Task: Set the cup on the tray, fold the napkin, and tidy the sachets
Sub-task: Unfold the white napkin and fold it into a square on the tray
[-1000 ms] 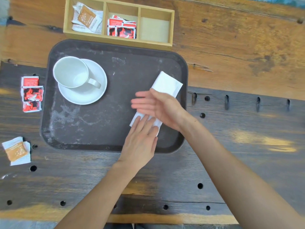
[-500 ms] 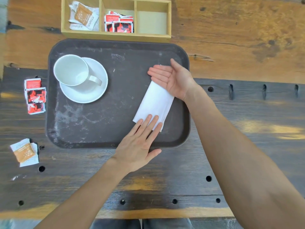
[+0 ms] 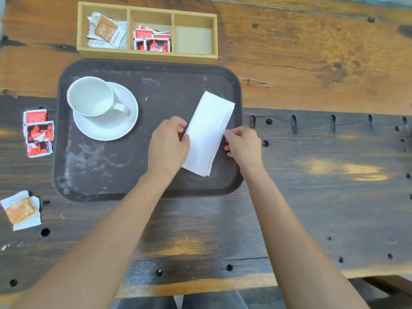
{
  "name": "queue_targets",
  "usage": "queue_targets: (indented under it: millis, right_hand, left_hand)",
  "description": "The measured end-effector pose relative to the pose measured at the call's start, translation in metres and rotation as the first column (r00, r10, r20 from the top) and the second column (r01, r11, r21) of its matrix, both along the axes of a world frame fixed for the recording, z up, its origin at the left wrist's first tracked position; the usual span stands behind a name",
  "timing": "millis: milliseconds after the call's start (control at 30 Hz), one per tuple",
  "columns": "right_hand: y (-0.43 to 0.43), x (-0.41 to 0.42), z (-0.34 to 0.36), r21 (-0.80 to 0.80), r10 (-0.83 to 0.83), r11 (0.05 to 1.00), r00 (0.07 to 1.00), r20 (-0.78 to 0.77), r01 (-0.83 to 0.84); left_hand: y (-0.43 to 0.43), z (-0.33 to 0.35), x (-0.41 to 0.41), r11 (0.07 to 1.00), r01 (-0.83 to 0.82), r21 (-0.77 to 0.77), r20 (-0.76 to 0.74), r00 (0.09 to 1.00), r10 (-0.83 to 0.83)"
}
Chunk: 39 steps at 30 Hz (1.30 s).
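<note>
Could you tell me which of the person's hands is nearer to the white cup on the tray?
Left. The left hand is right of the cup, at the napkin's left edge; the right hand is beyond the napkin.

Surface: wooden table (image 3: pixel 312 197) with holes.
12 o'clock: wooden box (image 3: pixel 147 55).
Centre: dark tray (image 3: pixel 100 175).
9 o'clock: red sachets (image 3: pixel 39 132).
8 o'clock: orange sachet (image 3: pixel 21 209).
</note>
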State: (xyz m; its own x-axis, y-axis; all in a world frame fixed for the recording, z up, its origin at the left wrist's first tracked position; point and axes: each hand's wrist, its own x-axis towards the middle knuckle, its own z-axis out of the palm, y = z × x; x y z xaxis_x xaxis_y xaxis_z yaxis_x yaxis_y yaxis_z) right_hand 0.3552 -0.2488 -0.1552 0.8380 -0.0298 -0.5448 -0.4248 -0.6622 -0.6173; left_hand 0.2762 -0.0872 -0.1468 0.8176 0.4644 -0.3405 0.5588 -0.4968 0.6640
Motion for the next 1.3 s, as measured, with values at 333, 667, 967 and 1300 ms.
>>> queue_targets:
  millis: [333, 667, 967, 1300]
  right_hand:
    - [0.026, -0.006, -0.015, -0.200, 0.053, 0.978, 0.998, -0.035, -0.059]
    - [-0.008, 0.004, 0.019, 0.583, -0.149, 0.769, 0.960, -0.238, 0.264]
    - [-0.003, 0.033, 0.037, 0.751, 0.006, 0.658, 0.998, 0.065, -0.052]
    - [-0.038, -0.014, -0.025, 0.198, 0.464, 0.790, 0.777, 0.425, -0.580]
  left_hand:
    - [0.002, -0.004, 0.051, 0.907, -0.272, -0.322, -0.320, 0.933, 0.166]
    - [0.015, 0.032, 0.039, 0.734, -0.248, -0.632, -0.167, 0.969, 0.184]
    - [0.037, 0.040, 0.044, 0.748, 0.083, -0.658, 0.251, 0.961, 0.114]
    - [0.026, -0.023, -0.014, 0.914, 0.404, -0.038, 0.140, 0.908, -0.395]
